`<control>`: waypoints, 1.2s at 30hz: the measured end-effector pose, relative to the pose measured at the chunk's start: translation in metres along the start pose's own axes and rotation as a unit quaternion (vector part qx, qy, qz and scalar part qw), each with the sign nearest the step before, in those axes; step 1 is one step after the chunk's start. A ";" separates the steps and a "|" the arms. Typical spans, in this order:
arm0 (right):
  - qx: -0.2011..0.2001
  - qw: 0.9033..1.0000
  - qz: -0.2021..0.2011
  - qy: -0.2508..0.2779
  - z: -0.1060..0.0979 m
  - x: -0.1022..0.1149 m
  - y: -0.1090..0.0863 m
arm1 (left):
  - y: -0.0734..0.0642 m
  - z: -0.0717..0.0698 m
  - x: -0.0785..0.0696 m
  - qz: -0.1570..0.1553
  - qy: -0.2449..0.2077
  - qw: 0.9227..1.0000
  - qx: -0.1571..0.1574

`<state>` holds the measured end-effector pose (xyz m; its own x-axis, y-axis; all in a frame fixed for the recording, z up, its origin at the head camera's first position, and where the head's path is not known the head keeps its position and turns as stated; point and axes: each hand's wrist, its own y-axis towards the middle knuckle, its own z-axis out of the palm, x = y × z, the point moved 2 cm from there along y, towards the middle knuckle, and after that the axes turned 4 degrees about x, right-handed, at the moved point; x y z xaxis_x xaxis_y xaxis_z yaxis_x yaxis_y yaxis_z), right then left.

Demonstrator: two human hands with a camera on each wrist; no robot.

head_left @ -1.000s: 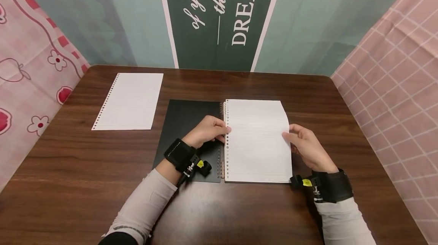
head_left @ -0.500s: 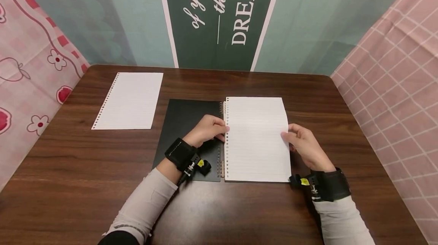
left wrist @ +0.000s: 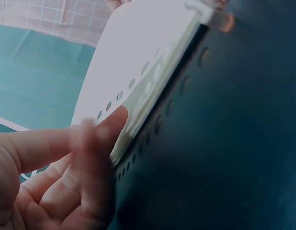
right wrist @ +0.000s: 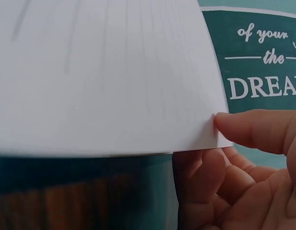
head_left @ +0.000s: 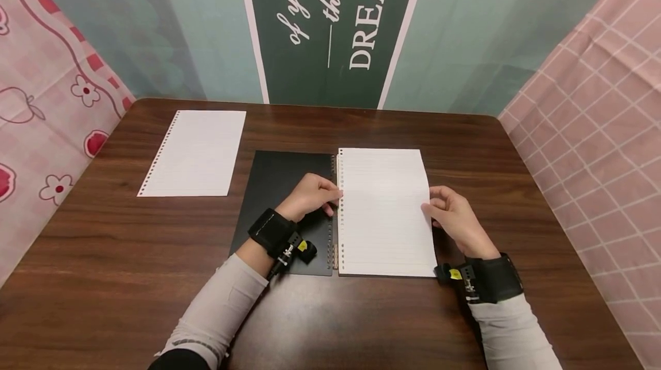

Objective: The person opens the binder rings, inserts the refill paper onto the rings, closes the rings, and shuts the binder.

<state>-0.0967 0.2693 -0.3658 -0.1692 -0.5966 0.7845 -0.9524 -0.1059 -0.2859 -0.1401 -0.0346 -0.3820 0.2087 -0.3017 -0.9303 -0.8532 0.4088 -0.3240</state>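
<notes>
A ruled loose-leaf sheet point(head_left: 384, 215) with a row of punched holes lies over the right half of a black ring binder point(head_left: 289, 169), which is spread flat. My left hand point(head_left: 313, 193) pinches the sheet's punched left edge beside the binder's spine. In the left wrist view, the thumb and index finger point(left wrist: 102, 132) meet at the row of holes, above further pages and the metal rings point(left wrist: 212, 17). My right hand point(head_left: 454, 218) holds the sheet's right edge, thumb on top and the other fingers underneath. That edge bows upward in the right wrist view.
Another punched ruled sheet point(head_left: 198, 152) lies flat on the brown wooden table point(head_left: 129, 255), at the back left. A green printed cloth point(head_left: 444, 26) hangs behind the table. Pink patterned cloths stand along both sides.
The sheet has shifted slightly to the left, its punched edge now closer to the spine. My right hand has moved left with it; my left hand has barely moved.
</notes>
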 end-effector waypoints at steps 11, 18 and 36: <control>0.003 1.000 -0.017 -0.025 0.002 -0.002 -0.005 | 0.004 0.003 0.005 0.027 0.033 0.999 -0.025; 0.010 0.998 -0.038 -0.054 0.003 0.000 -0.004 | 0.003 0.002 0.005 0.021 0.033 0.999 -0.031; 0.048 0.986 -0.114 -0.114 0.010 0.007 -0.006 | 0.001 0.000 0.005 0.009 0.043 0.998 -0.036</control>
<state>-0.0900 0.2576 -0.3638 0.1190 -0.7106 0.6935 -0.9284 -0.3272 -0.1760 -0.1402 -0.0356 -0.3868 0.1542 -0.3697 -0.9163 -0.8887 0.3534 -0.2922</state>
